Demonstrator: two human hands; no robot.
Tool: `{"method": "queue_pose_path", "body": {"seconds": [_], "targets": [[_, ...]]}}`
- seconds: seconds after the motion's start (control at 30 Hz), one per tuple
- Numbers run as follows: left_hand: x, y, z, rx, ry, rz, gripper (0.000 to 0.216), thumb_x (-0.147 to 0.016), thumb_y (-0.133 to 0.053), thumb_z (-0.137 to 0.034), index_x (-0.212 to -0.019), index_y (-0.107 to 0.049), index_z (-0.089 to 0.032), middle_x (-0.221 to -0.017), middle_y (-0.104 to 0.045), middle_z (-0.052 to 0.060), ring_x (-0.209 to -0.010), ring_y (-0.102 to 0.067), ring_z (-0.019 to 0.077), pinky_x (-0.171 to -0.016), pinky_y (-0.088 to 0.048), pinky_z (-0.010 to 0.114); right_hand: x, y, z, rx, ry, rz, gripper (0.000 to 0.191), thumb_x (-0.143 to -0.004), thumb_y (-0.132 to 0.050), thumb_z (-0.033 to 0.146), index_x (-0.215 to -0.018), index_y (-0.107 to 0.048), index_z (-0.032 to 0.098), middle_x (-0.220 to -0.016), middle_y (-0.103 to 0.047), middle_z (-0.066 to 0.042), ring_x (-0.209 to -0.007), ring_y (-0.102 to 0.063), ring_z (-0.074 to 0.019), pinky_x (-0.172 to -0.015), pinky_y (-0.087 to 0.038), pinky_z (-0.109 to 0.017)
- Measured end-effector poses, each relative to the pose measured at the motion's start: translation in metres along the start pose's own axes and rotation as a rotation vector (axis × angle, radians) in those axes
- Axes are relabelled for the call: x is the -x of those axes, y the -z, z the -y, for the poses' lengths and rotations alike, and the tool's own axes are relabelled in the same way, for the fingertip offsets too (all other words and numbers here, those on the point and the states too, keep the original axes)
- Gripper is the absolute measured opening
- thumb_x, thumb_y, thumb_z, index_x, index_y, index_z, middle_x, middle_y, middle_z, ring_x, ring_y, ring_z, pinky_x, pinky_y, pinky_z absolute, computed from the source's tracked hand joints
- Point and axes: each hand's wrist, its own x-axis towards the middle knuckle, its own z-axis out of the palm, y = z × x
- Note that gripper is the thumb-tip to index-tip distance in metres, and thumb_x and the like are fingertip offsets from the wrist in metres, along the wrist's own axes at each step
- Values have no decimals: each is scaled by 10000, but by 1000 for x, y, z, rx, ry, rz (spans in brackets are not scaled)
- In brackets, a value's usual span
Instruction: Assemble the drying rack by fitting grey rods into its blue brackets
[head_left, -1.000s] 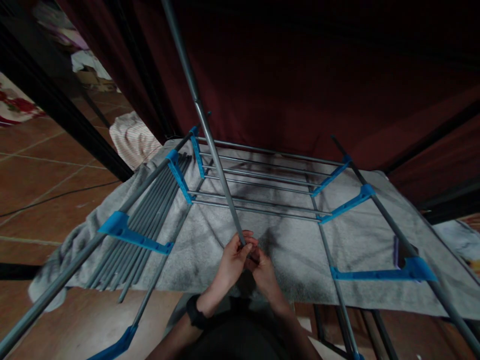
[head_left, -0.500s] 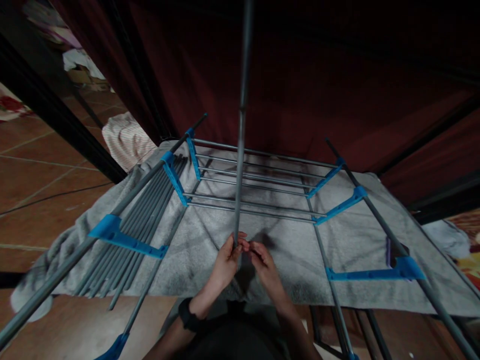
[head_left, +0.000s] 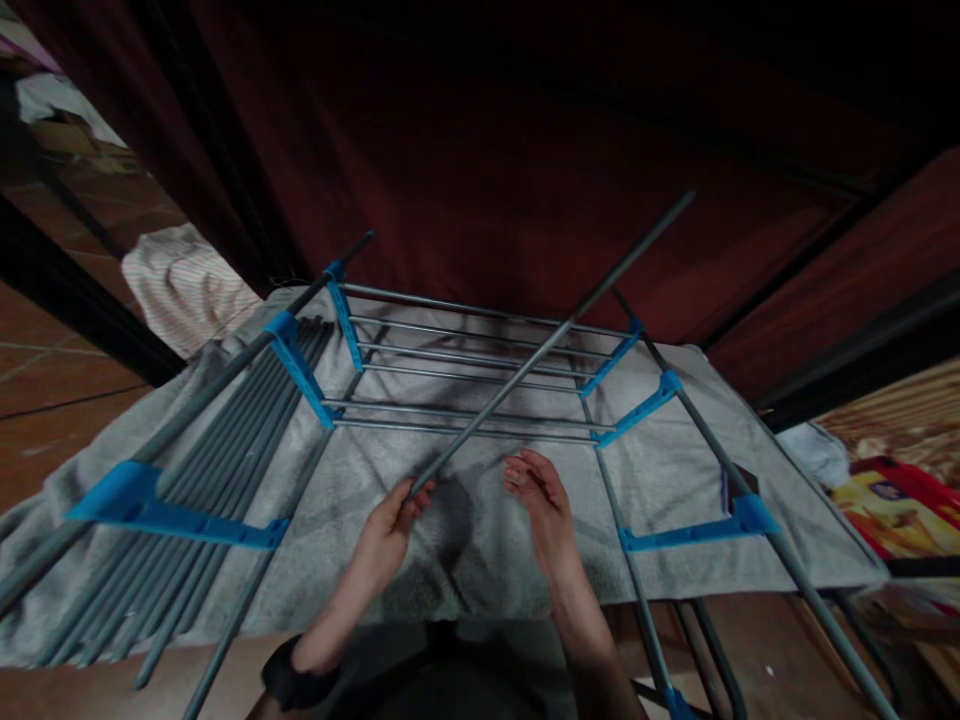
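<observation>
My left hand (head_left: 386, 535) pinches the near end of a long grey metal rod (head_left: 551, 340), which slants up and to the right over the rack. My right hand (head_left: 541, 497) hovers apart from the rod, fingers loosely curled, holding nothing. Both hands are above a grey towel (head_left: 465, 530). A drying rack frame (head_left: 480, 365) of grey bars and blue plastic brackets lies on the towel just beyond my hands. A bundle of loose grey rods (head_left: 217, 480) lies to the left on the towel.
A dark red curtain (head_left: 487, 170) hangs behind the rack. A striped cloth (head_left: 180, 285) lies on the tiled floor at the left. A colourful printed mat (head_left: 900, 500) is at the right edge. Long rack legs with blue brackets (head_left: 739, 520) run toward me on both sides.
The rod has swung from leaning left, through upright, to slanting right. My right hand has let go of its end and moved away to the right. The camera view has shifted rightward.
</observation>
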Motion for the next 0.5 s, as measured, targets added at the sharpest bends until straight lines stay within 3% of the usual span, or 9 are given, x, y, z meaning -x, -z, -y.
{"method": "queue_pose_path", "body": {"seconds": [0.1, 0.33, 0.5], "targets": [[-9, 18, 13, -84, -8, -18, 244, -748, -587, -405, -887, -685, -229, -946, -767, 85, -858, -679, 259, -857, -532, 409, -5, 1, 7, -38, 19, -29, 439, -785, -763, 432, -1179, -652, 274, -1162, -712, -58, -1046, -655, -248, -941, -543, -445], [-25, 64, 54, -358, -48, 84, 365, -724, -542, -342, -1037, -703, -249, -934, -779, 59, -953, -723, 310, -938, -526, 452, -20, 7, 13, -131, 36, -71, 491, -746, -799, 421, -1204, -651, 325, -1216, -695, -48, -1089, -651, -241, -990, -529, -457], [-32, 79, 67, -477, -63, 67, 334, -674, -565, -394, -942, -726, -277, -959, -793, 73, -999, -723, 360, -952, -525, 488, -26, 14, 10, -150, 56, -87, 431, -782, -767, 411, -1187, -647, 325, -1193, -696, -32, -1075, -670, -222, -984, -526, -463]]}}
